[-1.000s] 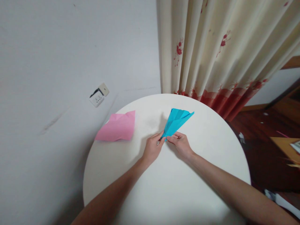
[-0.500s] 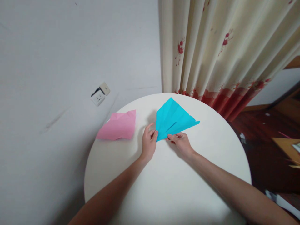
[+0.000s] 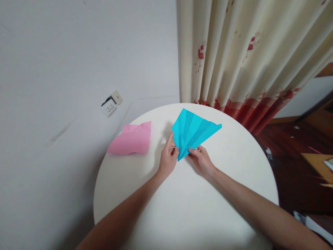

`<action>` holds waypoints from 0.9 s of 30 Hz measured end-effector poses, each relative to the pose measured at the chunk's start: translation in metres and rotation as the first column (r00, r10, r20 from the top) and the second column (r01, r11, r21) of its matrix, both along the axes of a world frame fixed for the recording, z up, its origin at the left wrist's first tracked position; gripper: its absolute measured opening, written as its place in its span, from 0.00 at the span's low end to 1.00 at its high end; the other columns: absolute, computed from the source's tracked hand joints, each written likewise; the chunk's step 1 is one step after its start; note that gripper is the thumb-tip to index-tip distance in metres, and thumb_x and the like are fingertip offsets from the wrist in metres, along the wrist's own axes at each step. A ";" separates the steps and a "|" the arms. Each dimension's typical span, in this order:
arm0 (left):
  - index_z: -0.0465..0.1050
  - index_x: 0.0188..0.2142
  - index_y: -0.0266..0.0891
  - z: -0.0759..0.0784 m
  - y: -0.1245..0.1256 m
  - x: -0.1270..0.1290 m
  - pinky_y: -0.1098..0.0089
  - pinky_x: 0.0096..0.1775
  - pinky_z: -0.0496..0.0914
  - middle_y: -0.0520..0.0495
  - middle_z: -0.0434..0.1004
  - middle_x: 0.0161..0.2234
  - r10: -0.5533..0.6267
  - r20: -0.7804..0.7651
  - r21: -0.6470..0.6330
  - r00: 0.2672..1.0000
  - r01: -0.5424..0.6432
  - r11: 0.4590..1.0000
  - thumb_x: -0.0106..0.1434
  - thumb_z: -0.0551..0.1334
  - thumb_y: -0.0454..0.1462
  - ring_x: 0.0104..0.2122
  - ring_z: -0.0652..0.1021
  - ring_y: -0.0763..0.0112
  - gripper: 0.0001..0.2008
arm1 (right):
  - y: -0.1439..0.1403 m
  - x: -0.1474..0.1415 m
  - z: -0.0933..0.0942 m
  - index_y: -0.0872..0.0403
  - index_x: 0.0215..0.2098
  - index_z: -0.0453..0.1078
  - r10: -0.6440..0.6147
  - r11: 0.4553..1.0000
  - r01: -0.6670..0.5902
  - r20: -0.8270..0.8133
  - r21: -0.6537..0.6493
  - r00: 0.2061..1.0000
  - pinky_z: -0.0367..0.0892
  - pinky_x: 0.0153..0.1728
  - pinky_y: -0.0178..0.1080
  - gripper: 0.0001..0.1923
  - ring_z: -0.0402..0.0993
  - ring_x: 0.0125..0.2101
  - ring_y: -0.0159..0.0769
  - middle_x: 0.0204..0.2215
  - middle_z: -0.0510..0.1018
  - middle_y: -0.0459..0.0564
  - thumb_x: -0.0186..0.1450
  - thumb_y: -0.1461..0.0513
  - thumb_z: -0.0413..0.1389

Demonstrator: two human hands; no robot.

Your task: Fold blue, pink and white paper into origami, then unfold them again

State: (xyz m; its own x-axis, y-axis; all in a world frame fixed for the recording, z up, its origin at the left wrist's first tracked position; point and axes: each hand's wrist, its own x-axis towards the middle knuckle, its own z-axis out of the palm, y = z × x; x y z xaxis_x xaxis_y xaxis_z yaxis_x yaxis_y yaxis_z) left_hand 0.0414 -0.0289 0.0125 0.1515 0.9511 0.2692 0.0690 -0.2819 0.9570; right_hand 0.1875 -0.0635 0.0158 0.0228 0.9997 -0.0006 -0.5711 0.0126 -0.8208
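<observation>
A sheet of blue paper [image 3: 194, 130], creased in fan-like folds, is held up over the round table between both hands. My left hand [image 3: 169, 155] pinches its left edge near the pointed lower corner, thumb in front and index finger stretched up along the side. On the lower right edge, my right hand [image 3: 202, 159] grips the paper with the thumb on top and the other fingers tucked behind. The paper spreads wide toward the back and right. A pink sheet of paper [image 3: 132, 139], wrinkled, lies on the table to the left, apart from both hands.
The white round table [image 3: 203, 215] stands against a pale wall with a power socket [image 3: 108, 108]. Behind it on the right hangs a cream and red curtain [image 3: 229, 52]. A dark wooden floor [image 3: 288, 149] with scattered items shows at the right.
The blue paper has tilted and turned, its top corner shifting left and its folds showing more clearly. Its lower point and both hands have moved slightly right. The pink paper stays put.
</observation>
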 end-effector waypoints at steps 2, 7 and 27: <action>0.62 0.64 0.40 -0.001 0.001 0.000 0.76 0.30 0.65 0.53 0.69 0.30 -0.041 -0.010 -0.016 0.999 0.040 0.999 0.65 0.59 0.36 0.26 0.70 0.76 0.28 | 0.001 0.000 -0.003 0.51 0.36 0.77 0.015 1.000 -0.015 0.001 -0.001 1.000 0.71 0.47 0.48 0.12 0.78 0.40 0.45 0.38 0.84 0.50 0.55 0.56 0.67; 0.65 0.60 0.39 -0.003 0.004 -0.002 0.74 0.34 0.68 0.49 0.73 0.36 -0.048 0.020 -0.060 0.999 0.049 0.997 0.64 0.63 0.39 0.31 0.74 0.73 0.25 | 0.002 0.001 -0.007 0.51 0.37 0.78 0.009 1.000 -0.009 0.038 0.001 0.999 0.71 0.48 0.49 0.12 0.79 0.41 0.46 0.39 0.84 0.50 0.55 0.58 0.66; 0.68 0.44 0.38 -0.003 0.013 -0.007 0.67 0.37 0.74 0.42 0.79 0.43 0.107 0.345 -0.288 0.933 -0.003 0.958 0.63 0.65 0.47 0.39 0.80 0.66 0.17 | 0.015 0.016 -0.025 0.50 0.26 0.66 -0.220 0.961 0.253 0.236 -0.117 0.947 0.62 0.28 0.38 0.18 0.69 0.27 0.36 0.22 0.72 0.43 0.52 0.51 0.69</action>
State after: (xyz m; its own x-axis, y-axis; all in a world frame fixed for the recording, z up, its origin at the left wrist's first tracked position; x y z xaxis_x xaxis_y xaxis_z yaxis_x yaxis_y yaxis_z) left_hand 0.0347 -0.0163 0.0092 0.0413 0.9990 0.0185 -0.2801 -0.0062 0.9600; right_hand 0.2035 -0.0482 -0.0089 0.2742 0.9551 -0.1119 -0.3727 -0.0017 -0.9280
